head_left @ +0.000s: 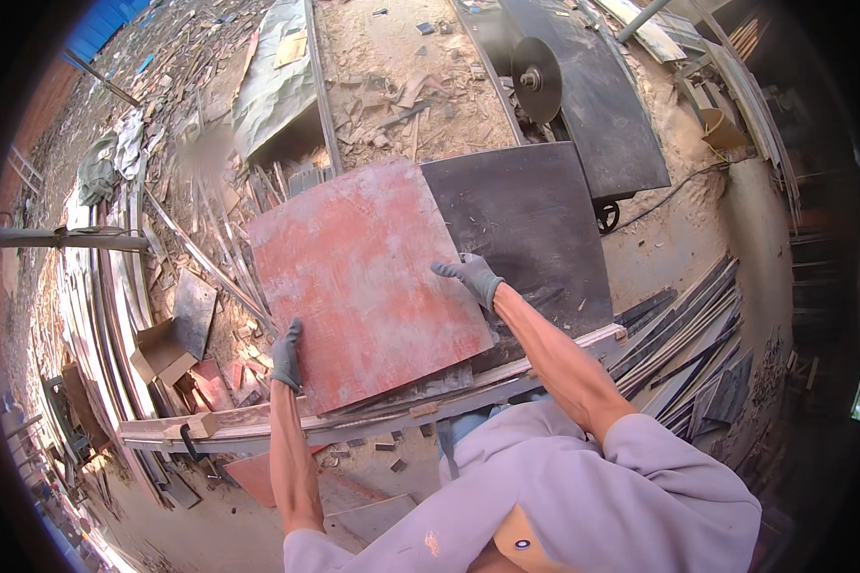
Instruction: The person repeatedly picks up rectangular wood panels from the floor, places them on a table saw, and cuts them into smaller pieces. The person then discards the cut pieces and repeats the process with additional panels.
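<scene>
The grey-gloved left hand (286,357) and grey-gloved right hand (474,277) grasp opposite edges of a scuffed, rectangular red board (363,282). It overlaps a flat black panel (540,224), whose right portion lies open.

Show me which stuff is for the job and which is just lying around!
Seems for the job:
- red board, with left hand and right hand at its edges
- dark board, partly under it
- probably the saw blade

Seems just lying around:
- cardboard box
- cloth
- wood strips
</scene>
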Demonstrator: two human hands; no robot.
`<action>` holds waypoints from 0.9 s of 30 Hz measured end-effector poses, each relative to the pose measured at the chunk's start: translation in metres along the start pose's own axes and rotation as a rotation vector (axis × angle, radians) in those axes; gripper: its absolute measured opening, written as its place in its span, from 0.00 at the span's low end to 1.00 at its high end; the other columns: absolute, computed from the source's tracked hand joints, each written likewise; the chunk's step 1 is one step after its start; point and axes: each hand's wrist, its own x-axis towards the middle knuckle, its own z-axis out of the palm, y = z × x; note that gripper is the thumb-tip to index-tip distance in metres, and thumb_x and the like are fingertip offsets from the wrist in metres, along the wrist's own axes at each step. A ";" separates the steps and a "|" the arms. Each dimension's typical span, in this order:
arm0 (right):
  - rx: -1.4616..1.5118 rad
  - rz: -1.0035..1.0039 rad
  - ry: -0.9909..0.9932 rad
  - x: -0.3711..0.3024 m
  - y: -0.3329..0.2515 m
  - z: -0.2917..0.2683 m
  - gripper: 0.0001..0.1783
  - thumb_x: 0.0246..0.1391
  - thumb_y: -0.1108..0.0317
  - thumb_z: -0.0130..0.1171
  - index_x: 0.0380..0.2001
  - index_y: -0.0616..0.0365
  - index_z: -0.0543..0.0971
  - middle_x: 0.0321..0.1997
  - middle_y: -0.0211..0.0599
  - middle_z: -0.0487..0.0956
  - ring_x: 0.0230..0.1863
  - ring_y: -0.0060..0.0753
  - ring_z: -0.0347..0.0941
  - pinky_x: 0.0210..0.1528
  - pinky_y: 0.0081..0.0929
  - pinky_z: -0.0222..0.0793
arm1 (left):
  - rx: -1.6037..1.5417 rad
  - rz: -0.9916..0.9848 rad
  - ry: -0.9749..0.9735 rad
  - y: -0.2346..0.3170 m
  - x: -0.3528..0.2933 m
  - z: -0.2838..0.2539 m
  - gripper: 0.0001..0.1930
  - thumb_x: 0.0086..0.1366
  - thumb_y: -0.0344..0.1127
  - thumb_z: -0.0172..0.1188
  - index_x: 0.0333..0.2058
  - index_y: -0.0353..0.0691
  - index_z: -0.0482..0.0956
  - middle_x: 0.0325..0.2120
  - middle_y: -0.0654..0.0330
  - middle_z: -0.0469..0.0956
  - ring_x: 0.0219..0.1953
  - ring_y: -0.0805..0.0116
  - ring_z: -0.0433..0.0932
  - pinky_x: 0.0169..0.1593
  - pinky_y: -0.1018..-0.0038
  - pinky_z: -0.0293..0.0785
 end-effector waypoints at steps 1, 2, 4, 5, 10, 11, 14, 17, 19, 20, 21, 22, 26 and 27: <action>0.062 0.035 -0.051 -0.001 0.001 -0.022 0.48 0.45 0.48 0.83 0.60 0.71 0.75 0.54 0.44 0.82 0.53 0.35 0.79 0.57 0.33 0.75 | -0.067 0.004 -0.083 0.024 -0.011 0.023 0.33 0.66 0.57 0.69 0.56 0.31 0.80 0.48 0.57 0.83 0.47 0.66 0.81 0.54 0.67 0.78; 0.136 0.065 -0.108 -0.012 0.001 -0.043 0.48 0.45 0.48 0.83 0.60 0.70 0.76 0.55 0.45 0.82 0.54 0.36 0.79 0.57 0.34 0.76 | -0.124 0.002 -0.160 0.054 -0.029 0.042 0.33 0.66 0.56 0.70 0.55 0.31 0.81 0.47 0.57 0.83 0.46 0.67 0.81 0.53 0.68 0.79; 0.386 0.108 -0.283 -0.055 -0.025 -0.061 0.41 0.49 0.49 0.81 0.58 0.65 0.78 0.52 0.39 0.83 0.50 0.29 0.80 0.53 0.33 0.79 | -0.136 -0.038 -0.158 0.075 -0.059 0.053 0.29 0.68 0.53 0.69 0.53 0.31 0.81 0.47 0.58 0.83 0.48 0.68 0.81 0.54 0.69 0.79; 0.445 0.075 -0.288 -0.063 -0.025 -0.075 0.40 0.50 0.49 0.80 0.58 0.64 0.79 0.52 0.38 0.83 0.50 0.28 0.80 0.52 0.33 0.79 | -0.135 0.004 -0.134 0.077 -0.069 0.063 0.27 0.69 0.52 0.68 0.52 0.32 0.81 0.47 0.58 0.83 0.48 0.68 0.81 0.54 0.69 0.79; 0.434 -0.198 -0.197 -0.134 0.015 -0.145 0.43 0.53 0.54 0.79 0.67 0.61 0.72 0.59 0.35 0.81 0.55 0.27 0.77 0.59 0.30 0.74 | -0.020 0.403 -0.143 0.049 -0.114 0.102 0.24 0.74 0.47 0.61 0.55 0.30 0.77 0.50 0.57 0.80 0.50 0.67 0.79 0.56 0.67 0.77; 0.505 -0.191 -0.207 -0.164 0.026 -0.167 0.46 0.53 0.54 0.79 0.69 0.60 0.70 0.61 0.35 0.80 0.59 0.28 0.76 0.60 0.31 0.74 | 0.043 0.426 -0.217 0.050 -0.136 0.120 0.24 0.75 0.46 0.60 0.57 0.30 0.75 0.52 0.56 0.79 0.52 0.65 0.78 0.56 0.66 0.76; 0.801 -0.178 -0.128 -0.268 0.068 -0.215 0.43 0.54 0.54 0.78 0.68 0.61 0.72 0.60 0.36 0.81 0.59 0.27 0.76 0.60 0.31 0.74 | -0.100 0.318 -0.426 0.047 -0.181 0.175 0.25 0.75 0.44 0.58 0.61 0.30 0.71 0.56 0.52 0.76 0.54 0.61 0.76 0.59 0.63 0.74; 0.483 -0.099 0.251 -0.333 0.152 -0.262 0.44 0.49 0.49 0.81 0.62 0.63 0.77 0.63 0.39 0.81 0.59 0.33 0.77 0.61 0.34 0.74 | 0.196 0.520 -0.348 0.033 -0.213 0.260 0.25 0.75 0.43 0.58 0.62 0.32 0.72 0.54 0.54 0.76 0.57 0.61 0.72 0.60 0.61 0.71; 0.480 -0.132 0.493 -0.378 0.233 -0.279 0.42 0.48 0.48 0.81 0.60 0.63 0.79 0.62 0.39 0.82 0.58 0.33 0.78 0.61 0.34 0.74 | 0.206 0.504 -0.656 0.030 -0.260 0.333 0.26 0.75 0.43 0.59 0.63 0.31 0.70 0.57 0.52 0.75 0.55 0.60 0.75 0.59 0.62 0.72; 0.483 -0.138 0.608 -0.401 0.276 -0.281 0.41 0.48 0.48 0.81 0.59 0.63 0.80 0.61 0.39 0.82 0.58 0.33 0.78 0.61 0.34 0.74 | 0.221 0.485 -0.802 0.028 -0.293 0.368 0.27 0.75 0.42 0.59 0.64 0.31 0.69 0.58 0.51 0.75 0.53 0.59 0.76 0.59 0.62 0.72; 0.547 -0.164 0.696 -0.422 0.319 -0.282 0.41 0.49 0.48 0.81 0.59 0.63 0.80 0.60 0.39 0.83 0.58 0.33 0.78 0.61 0.34 0.74 | 0.296 0.446 -0.923 0.027 -0.332 0.403 0.28 0.74 0.41 0.60 0.65 0.31 0.68 0.57 0.53 0.76 0.53 0.63 0.76 0.58 0.64 0.73; 0.606 -0.193 0.776 -0.441 0.360 -0.282 0.40 0.49 0.49 0.81 0.59 0.63 0.80 0.58 0.38 0.83 0.57 0.33 0.78 0.61 0.33 0.74 | 0.414 0.433 -0.993 0.017 -0.341 0.431 0.28 0.74 0.41 0.60 0.66 0.31 0.68 0.57 0.54 0.76 0.53 0.64 0.76 0.57 0.65 0.73; 0.805 -0.235 0.998 -0.547 0.462 -0.304 0.36 0.51 0.54 0.80 0.59 0.63 0.80 0.54 0.33 0.85 0.55 0.29 0.79 0.60 0.31 0.74 | 0.719 0.442 -1.231 -0.046 -0.433 0.558 0.28 0.75 0.42 0.61 0.67 0.34 0.67 0.52 0.60 0.79 0.48 0.70 0.76 0.53 0.70 0.73; 0.878 -0.227 1.023 -0.577 0.491 -0.311 0.35 0.52 0.56 0.79 0.59 0.62 0.80 0.54 0.32 0.85 0.54 0.27 0.79 0.59 0.30 0.74 | 0.800 0.435 -1.253 -0.074 -0.475 0.588 0.29 0.75 0.42 0.61 0.67 0.35 0.67 0.51 0.61 0.79 0.47 0.70 0.76 0.52 0.70 0.73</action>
